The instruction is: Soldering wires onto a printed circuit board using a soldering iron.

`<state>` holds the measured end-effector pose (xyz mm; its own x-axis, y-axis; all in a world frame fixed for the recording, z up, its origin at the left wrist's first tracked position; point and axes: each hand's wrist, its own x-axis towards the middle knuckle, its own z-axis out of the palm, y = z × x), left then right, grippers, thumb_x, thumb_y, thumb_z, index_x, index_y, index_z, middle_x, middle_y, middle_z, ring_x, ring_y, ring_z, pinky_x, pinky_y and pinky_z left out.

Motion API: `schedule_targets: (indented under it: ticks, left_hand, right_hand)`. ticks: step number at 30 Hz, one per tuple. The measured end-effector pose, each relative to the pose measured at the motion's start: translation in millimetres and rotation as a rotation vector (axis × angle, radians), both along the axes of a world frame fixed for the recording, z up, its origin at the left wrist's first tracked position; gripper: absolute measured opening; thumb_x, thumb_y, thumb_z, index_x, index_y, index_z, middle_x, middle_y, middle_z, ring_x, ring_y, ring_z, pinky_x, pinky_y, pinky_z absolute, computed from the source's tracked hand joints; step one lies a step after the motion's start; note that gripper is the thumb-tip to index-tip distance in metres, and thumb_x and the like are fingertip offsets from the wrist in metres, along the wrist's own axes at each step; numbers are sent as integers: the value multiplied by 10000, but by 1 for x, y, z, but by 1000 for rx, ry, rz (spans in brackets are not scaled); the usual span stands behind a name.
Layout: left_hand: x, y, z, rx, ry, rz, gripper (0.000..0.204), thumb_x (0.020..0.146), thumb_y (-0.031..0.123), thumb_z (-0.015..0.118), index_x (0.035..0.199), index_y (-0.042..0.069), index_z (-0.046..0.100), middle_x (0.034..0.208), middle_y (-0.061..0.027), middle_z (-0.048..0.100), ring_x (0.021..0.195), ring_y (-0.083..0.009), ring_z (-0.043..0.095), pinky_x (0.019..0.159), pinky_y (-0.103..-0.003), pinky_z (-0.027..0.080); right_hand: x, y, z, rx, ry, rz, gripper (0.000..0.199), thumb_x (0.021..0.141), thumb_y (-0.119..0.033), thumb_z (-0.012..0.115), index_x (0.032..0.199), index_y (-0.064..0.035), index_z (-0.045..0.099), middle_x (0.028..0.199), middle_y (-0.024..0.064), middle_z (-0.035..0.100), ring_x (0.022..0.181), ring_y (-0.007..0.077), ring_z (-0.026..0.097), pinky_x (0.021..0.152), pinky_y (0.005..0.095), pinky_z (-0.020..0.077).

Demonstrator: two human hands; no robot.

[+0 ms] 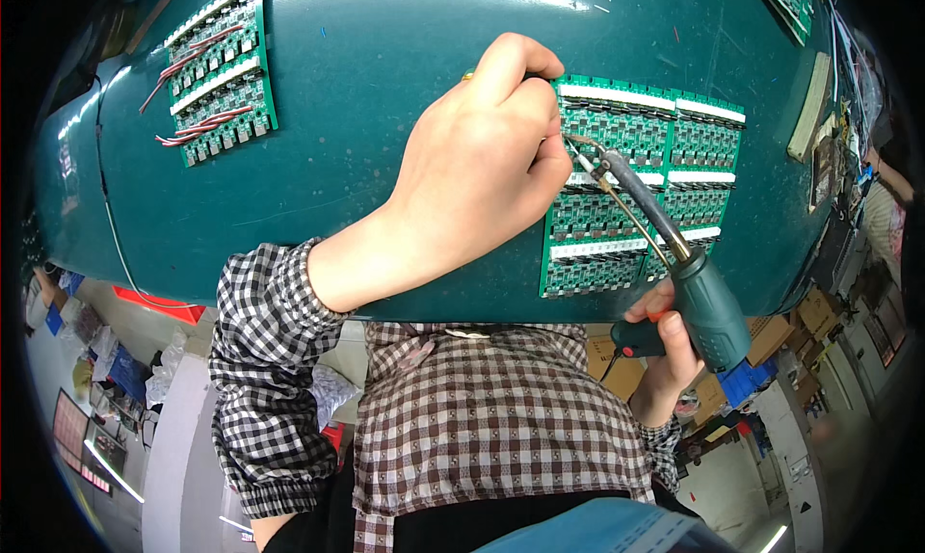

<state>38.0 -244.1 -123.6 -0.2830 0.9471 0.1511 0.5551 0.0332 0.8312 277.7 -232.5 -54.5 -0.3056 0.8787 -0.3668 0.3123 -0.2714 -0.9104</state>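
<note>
My right hand (672,353) grips a dark green soldering gun (711,307) near the table's front edge. Its bent dark barrel and a thin metal tube slant up and left, so the tip meets a panel of green circuit boards (699,146). White connector strips and rows of small black parts cross this panel. Over the panel's left edge, my left hand (482,153) is closed in a pinch, with the fingertips close to the soldering tip. Whatever those fingers hold is hidden behind the hand.
Another circuit board panel (222,81) lies at the far left with red, black and white wires across it. More boards (788,4) sit at the far right corner. A pale wooden strip (809,108) lies along the right side of the green tabletop (376,62). A cable (104,182) hangs over the left side.
</note>
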Motion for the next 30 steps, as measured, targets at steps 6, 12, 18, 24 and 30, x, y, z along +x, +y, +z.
schedule_targets:
  ticks: [6,12,18,24,30]
  left_hand:
    - [0,0,1,-7,5,-2,141,660,-27,625,702,7,494,1007,-92,550,658,-155,578,498,-259,455]
    - [1,1,-1,10,6,3,144,661,-27,624,698,6,489,1006,-98,550,674,-167,584,497,-265,457]
    - [0,1,0,7,10,1,144,662,-26,624,697,4,488,1008,-100,549,673,-165,584,494,-263,458]
    - [1,0,-1,15,12,3,140,663,-25,622,700,6,491,1009,-98,547,666,-157,581,487,-260,457]
    - [1,0,-1,15,11,7,139,663,-24,621,700,7,491,1006,-95,547,657,-156,575,485,-260,456]
  right_hand:
    - [1,0,0,-5,2,4,318,760,-206,625,884,74,541,778,139,544,600,216,573,531,322,506]
    - [0,1,1,-52,37,-37,267,730,-177,667,858,48,600,777,124,582,641,197,594,615,311,506]
    - [-2,-1,3,-68,76,-102,280,721,-182,678,861,46,593,768,122,571,643,198,590,604,313,511]
    - [0,0,5,-61,67,-80,293,717,-183,686,876,45,593,773,120,570,654,202,594,600,311,515]
    - [5,-1,3,-55,8,-24,302,718,-197,694,875,46,609,790,121,588,671,202,597,622,322,506]
